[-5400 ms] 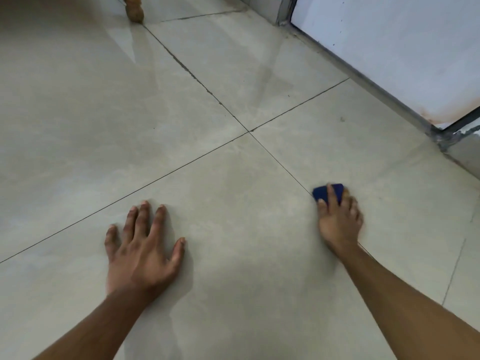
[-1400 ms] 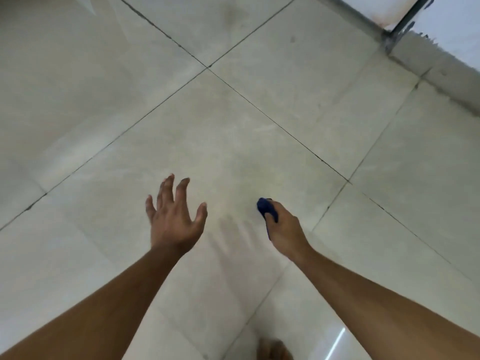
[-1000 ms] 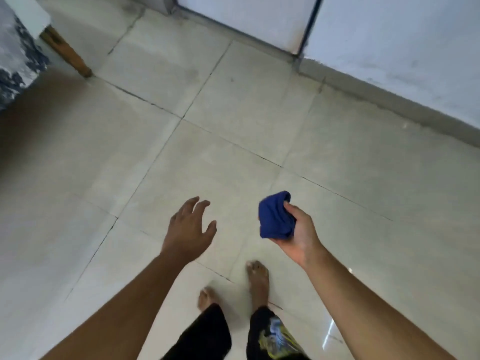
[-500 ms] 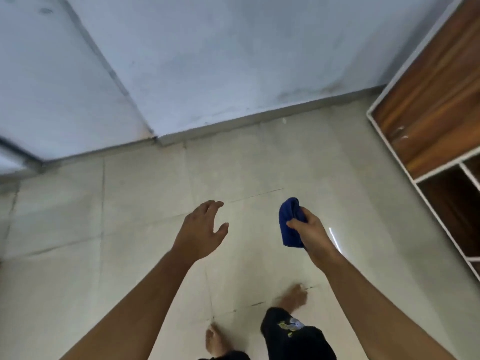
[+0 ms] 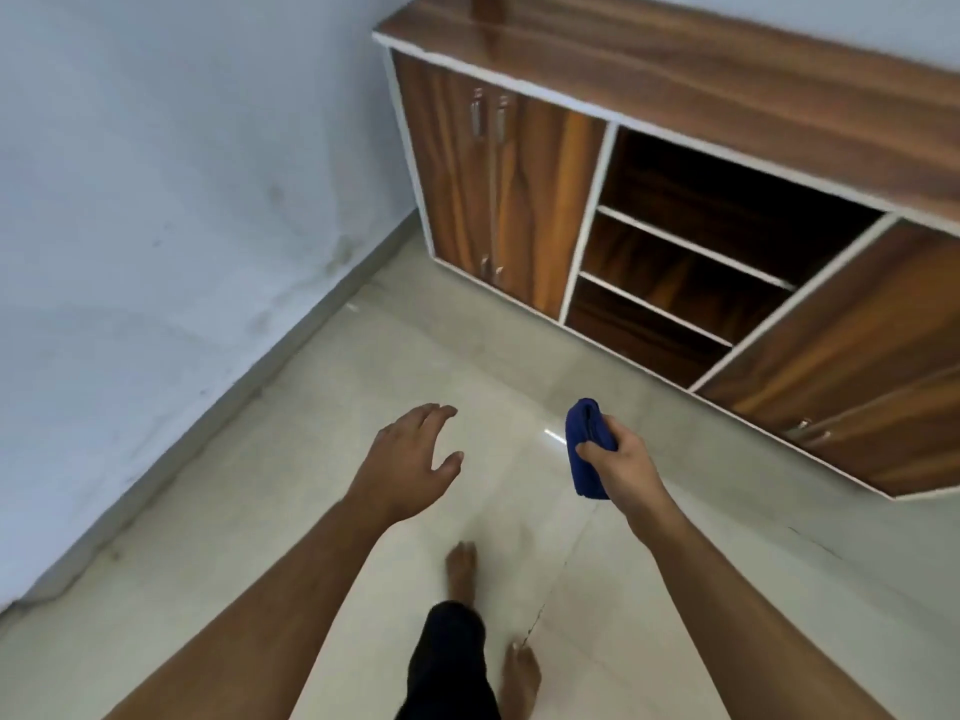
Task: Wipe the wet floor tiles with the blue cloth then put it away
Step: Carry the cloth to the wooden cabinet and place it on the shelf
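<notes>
While the right hand (image 5: 621, 462) pinches the bunched blue cloth (image 5: 584, 444) short of the cabinet (image 5: 675, 210), its loose tail could slip free; the left hand (image 5: 410, 462) hangs slack, holding nothing.

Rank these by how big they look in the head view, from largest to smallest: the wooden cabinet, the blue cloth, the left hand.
1. wooden cabinet, by far the largest, though cut off by the frame.
2. left hand, open and nearer the camera.
3. blue cloth, bunched, partly hidden in the right hand.
</notes>
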